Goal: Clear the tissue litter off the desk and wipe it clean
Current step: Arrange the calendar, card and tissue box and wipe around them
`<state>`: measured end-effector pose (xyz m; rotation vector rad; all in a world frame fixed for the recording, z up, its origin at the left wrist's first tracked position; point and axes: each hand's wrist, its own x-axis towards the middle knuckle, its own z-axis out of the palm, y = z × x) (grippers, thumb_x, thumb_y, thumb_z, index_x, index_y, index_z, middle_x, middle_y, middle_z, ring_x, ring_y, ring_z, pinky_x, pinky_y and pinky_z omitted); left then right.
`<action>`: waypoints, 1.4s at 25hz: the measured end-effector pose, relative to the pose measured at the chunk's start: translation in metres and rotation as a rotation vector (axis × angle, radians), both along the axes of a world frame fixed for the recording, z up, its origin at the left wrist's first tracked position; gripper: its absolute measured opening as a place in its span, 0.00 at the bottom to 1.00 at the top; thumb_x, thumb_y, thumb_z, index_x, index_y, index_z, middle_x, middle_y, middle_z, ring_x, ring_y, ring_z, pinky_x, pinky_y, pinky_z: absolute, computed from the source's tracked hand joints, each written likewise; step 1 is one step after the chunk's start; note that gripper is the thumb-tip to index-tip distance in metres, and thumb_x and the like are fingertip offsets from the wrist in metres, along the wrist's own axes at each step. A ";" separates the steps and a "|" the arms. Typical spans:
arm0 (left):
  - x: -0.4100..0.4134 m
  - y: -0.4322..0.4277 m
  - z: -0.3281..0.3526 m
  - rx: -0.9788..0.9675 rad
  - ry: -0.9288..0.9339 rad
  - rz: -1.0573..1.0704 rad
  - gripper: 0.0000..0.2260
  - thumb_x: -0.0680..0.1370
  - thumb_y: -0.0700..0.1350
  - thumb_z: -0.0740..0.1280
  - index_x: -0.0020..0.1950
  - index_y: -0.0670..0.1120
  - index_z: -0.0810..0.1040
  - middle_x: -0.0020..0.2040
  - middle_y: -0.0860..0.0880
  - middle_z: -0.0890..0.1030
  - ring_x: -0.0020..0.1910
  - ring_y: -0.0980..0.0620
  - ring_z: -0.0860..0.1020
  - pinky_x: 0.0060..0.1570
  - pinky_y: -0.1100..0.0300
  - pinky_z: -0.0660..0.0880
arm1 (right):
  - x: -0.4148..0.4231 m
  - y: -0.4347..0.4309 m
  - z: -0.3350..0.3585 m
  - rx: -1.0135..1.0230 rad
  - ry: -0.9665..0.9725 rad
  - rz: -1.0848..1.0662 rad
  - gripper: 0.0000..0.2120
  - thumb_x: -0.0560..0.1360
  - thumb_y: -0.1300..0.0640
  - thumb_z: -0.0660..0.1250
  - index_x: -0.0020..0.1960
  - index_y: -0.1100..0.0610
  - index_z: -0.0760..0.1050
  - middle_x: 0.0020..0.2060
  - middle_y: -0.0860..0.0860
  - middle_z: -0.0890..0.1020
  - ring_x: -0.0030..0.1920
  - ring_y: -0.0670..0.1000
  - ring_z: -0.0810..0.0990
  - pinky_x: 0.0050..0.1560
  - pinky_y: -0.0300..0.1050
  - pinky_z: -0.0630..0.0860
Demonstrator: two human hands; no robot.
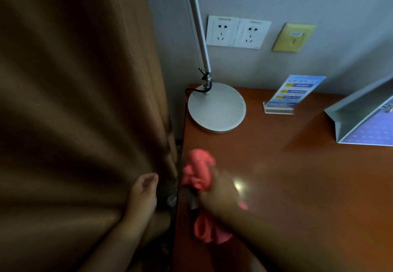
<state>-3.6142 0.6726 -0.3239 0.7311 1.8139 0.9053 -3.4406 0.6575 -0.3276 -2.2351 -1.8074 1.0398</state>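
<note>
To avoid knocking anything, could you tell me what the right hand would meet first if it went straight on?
Holding the cloth, the right hand points toward the left edge of the desk, so likely the curtain first; the lamp base sits right of that line. Blur makes this unsure.

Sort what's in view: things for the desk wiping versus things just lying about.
For the job: cloth, right hand holding it, desk.
Just there: lamp, sign, sockets, folder, curtain.
</note>
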 end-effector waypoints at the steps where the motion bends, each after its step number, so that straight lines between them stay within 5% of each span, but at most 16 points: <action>1: -0.001 0.003 0.008 0.070 -0.003 0.022 0.11 0.79 0.37 0.61 0.59 0.34 0.73 0.51 0.40 0.76 0.55 0.42 0.74 0.43 0.71 0.69 | -0.030 -0.004 0.007 -0.073 0.121 0.109 0.37 0.65 0.42 0.59 0.73 0.48 0.62 0.62 0.54 0.75 0.61 0.57 0.74 0.60 0.47 0.71; 4: -0.007 0.014 0.044 0.228 -0.008 -0.032 0.11 0.77 0.37 0.64 0.60 0.42 0.73 0.56 0.44 0.75 0.56 0.50 0.73 0.50 0.66 0.67 | -0.092 -0.016 0.028 -0.284 0.512 0.274 0.29 0.71 0.50 0.70 0.69 0.51 0.67 0.63 0.53 0.76 0.62 0.54 0.75 0.62 0.44 0.71; 7: -0.024 0.029 0.079 0.264 -0.005 -0.423 0.21 0.69 0.37 0.71 0.59 0.50 0.71 0.55 0.52 0.74 0.56 0.58 0.72 0.52 0.72 0.67 | -0.085 0.010 0.045 -0.110 0.367 0.399 0.33 0.68 0.54 0.72 0.69 0.55 0.61 0.61 0.57 0.76 0.59 0.58 0.76 0.56 0.46 0.73; 9: -0.029 0.045 0.086 0.173 0.314 -0.907 0.33 0.62 0.45 0.70 0.66 0.52 0.66 0.62 0.51 0.72 0.64 0.53 0.70 0.58 0.65 0.68 | -0.055 0.050 0.058 0.060 0.134 0.493 0.35 0.66 0.54 0.74 0.67 0.57 0.61 0.59 0.58 0.74 0.57 0.59 0.75 0.53 0.46 0.72; 11: -0.017 0.063 0.076 0.158 0.796 -1.188 0.38 0.67 0.50 0.70 0.74 0.52 0.57 0.69 0.49 0.67 0.68 0.47 0.66 0.64 0.55 0.65 | -0.028 0.087 0.068 0.190 -0.034 0.528 0.35 0.64 0.52 0.75 0.67 0.53 0.64 0.58 0.55 0.70 0.55 0.58 0.74 0.52 0.47 0.73; 15: 0.025 0.099 0.047 0.264 1.006 -1.126 0.29 0.72 0.51 0.69 0.71 0.50 0.63 0.64 0.46 0.71 0.62 0.43 0.71 0.58 0.51 0.69 | 0.003 0.105 0.046 0.271 -0.260 0.554 0.31 0.69 0.49 0.69 0.70 0.47 0.64 0.59 0.56 0.68 0.58 0.58 0.70 0.55 0.52 0.72; 20: 0.045 0.112 0.017 0.199 1.159 -1.212 0.23 0.71 0.51 0.69 0.64 0.47 0.71 0.64 0.45 0.67 0.66 0.44 0.64 0.59 0.51 0.66 | 0.037 0.084 0.013 0.237 -0.485 0.459 0.47 0.64 0.41 0.70 0.76 0.43 0.48 0.69 0.58 0.63 0.70 0.60 0.61 0.68 0.57 0.57; 25: 0.049 0.118 0.012 0.092 1.003 -1.200 0.24 0.70 0.46 0.70 0.64 0.46 0.66 0.62 0.43 0.70 0.62 0.41 0.71 0.54 0.51 0.71 | 0.045 0.081 0.006 0.125 -0.341 0.331 0.39 0.70 0.53 0.66 0.75 0.43 0.51 0.65 0.59 0.66 0.63 0.62 0.65 0.60 0.53 0.70; 29: 0.042 0.093 0.008 0.071 0.965 -1.160 0.26 0.73 0.49 0.67 0.70 0.53 0.65 0.61 0.42 0.70 0.61 0.39 0.72 0.55 0.52 0.72 | 0.038 0.074 0.005 0.113 -0.345 0.360 0.34 0.73 0.56 0.63 0.75 0.43 0.53 0.62 0.60 0.68 0.60 0.63 0.67 0.58 0.53 0.71; 35: 0.028 -0.010 0.002 0.003 0.965 -1.098 0.23 0.74 0.46 0.66 0.69 0.51 0.67 0.60 0.40 0.72 0.57 0.38 0.75 0.55 0.52 0.72 | 0.022 -0.021 0.002 0.084 -0.335 0.493 0.34 0.75 0.55 0.62 0.76 0.45 0.50 0.65 0.62 0.66 0.63 0.64 0.65 0.58 0.54 0.71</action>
